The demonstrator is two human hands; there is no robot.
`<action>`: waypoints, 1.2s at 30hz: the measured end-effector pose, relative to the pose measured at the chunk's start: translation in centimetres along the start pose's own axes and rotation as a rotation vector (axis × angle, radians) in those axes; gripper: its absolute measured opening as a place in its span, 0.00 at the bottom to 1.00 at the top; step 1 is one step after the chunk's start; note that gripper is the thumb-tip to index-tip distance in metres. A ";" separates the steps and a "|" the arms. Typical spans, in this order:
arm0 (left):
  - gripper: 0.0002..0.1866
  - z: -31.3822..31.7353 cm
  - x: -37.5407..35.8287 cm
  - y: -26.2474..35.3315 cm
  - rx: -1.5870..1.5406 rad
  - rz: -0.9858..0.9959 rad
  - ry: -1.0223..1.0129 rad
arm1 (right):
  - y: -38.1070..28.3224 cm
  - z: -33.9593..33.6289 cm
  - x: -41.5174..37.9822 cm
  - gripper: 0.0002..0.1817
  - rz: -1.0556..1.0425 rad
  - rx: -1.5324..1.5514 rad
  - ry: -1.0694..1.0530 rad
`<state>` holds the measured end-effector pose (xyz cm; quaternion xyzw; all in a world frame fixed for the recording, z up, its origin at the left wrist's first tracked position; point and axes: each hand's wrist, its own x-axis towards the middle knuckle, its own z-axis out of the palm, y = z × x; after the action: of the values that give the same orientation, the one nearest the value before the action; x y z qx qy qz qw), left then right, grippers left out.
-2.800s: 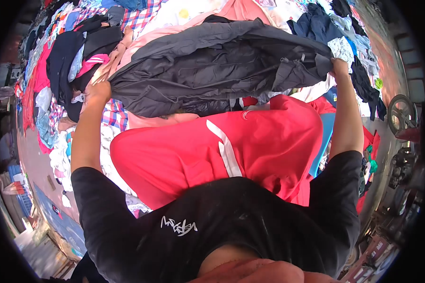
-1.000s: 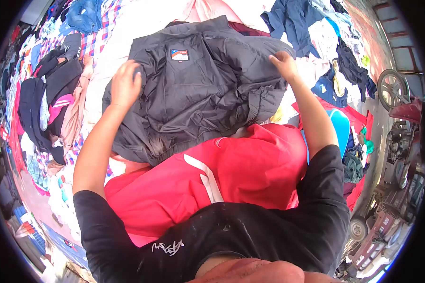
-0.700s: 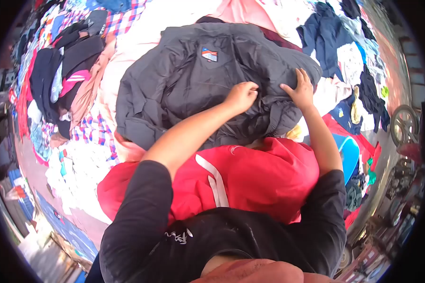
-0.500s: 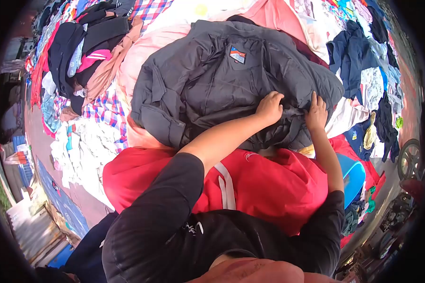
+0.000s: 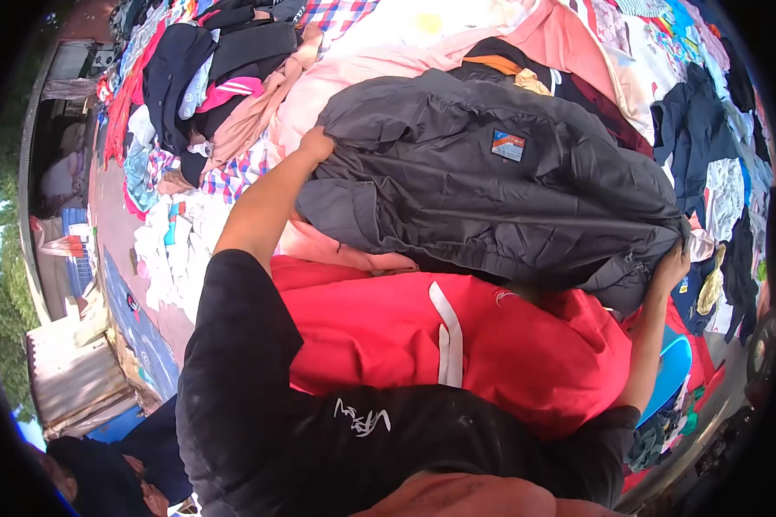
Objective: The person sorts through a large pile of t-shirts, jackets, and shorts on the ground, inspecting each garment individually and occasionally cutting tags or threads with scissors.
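Green trees (image 5: pixel 5 336) stand left of the sunlit corrugated sheet (image 5: pixel 73 370); reddish ground (image 5: pixel 159 314) shows to its right.

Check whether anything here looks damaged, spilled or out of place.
Nothing looks clearly damaged or spilled. The dark jacket shows its lining and label, pulled wide between the left hand and right hand. The white clothes lie crumpled in a heap, but the dark clothes beyond are piled too.
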<state>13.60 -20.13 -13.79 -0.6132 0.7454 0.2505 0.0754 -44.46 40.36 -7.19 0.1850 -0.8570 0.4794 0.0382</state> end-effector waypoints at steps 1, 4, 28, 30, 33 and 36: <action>0.26 -1.3 -1.4 0.6 -0.227 -0.040 -0.084 | 0.3 -0.2 0.4 0.19 -0.012 -0.019 -0.018; 0.22 -5.0 -4.7 4.1 -0.695 -0.089 -0.249 | -0.5 0.0 0.0 0.18 -0.048 -0.073 -0.058; 0.13 2.3 -51.1 17.1 0.303 1.261 -0.653 | -24.5 11.1 -10.5 0.40 0.277 -0.430 -1.356; 0.12 2.6 -52.9 16.6 0.293 1.265 -0.674 | -23.0 15.1 -13.4 0.48 0.479 -0.417 -1.386; 0.13 2.6 -54.5 15.5 0.233 1.239 -0.579 | -18.0 20.9 -19.0 0.54 0.785 -0.047 -1.055; 0.16 3.5 -56.2 14.7 0.081 1.089 -0.713 | -15.8 24.1 -22.3 0.47 0.997 0.357 -0.947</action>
<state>12.18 32.52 10.90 -0.0236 0.8876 0.4126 0.2032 -15.46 19.06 -12.82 -0.0373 -0.6727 0.4409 -0.5930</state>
